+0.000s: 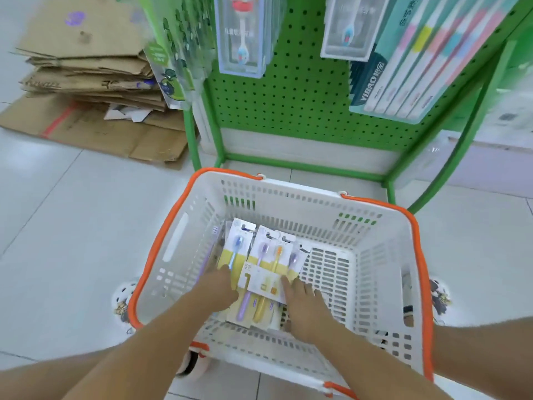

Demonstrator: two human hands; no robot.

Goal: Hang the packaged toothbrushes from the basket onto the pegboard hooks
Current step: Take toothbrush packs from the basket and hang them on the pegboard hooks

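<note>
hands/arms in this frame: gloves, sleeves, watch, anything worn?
Nothing worn that shows. The left hand and right hand are bare, with no gloves, and no rings or wristbands are visible. Both forearms are uncovered up to the frame edge, so no sleeves are in view. No markings or tags on either arm.
</note>
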